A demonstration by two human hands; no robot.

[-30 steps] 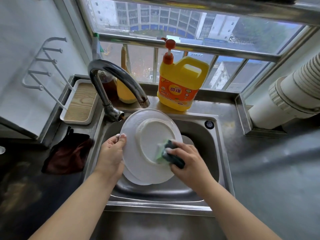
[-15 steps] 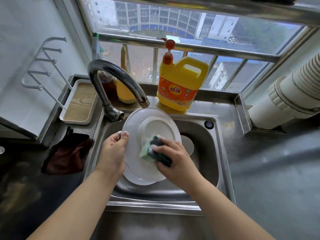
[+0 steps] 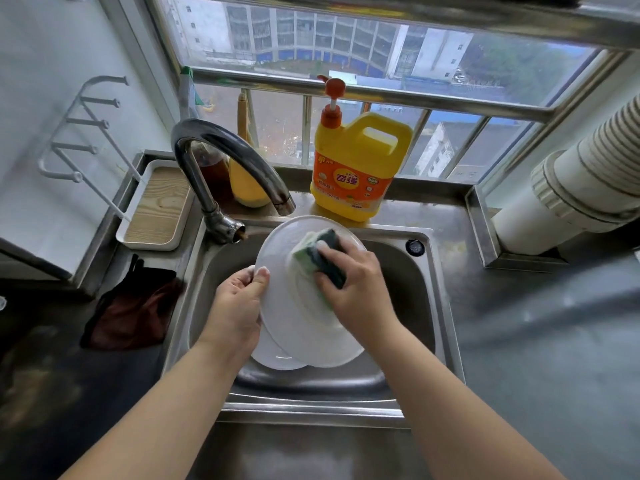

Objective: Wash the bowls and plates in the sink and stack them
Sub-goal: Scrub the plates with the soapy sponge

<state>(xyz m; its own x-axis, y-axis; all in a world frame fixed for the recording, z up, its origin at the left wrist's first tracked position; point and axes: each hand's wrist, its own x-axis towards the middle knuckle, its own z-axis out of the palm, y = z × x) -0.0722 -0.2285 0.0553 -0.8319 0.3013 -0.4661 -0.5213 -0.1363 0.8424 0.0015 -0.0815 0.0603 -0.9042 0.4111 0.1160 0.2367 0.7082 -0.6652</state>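
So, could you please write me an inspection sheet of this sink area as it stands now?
Surface: steel sink set in a dark counter.
Job's things: white plate held tilted over the sink; second plate beneath it.
Clutter: yellow detergent jug, dark cloth, wooden tray.
Grippers: left hand grips the plate's rim; right hand presses a green sponge on it.
Cables: nothing seen.
Surroundings: faucet, window, ribbed white duct.

Faucet (image 3: pixel 228 161) arches over sink (image 3: pixel 426 292) back-left, spout just above tilted plate (image 3: pixel 277 296) rim; detergent jug (image 3: pixel 356 168) right of faucet; sink right of plate open; desk (image 3: pixel 536 341) beyond bare.
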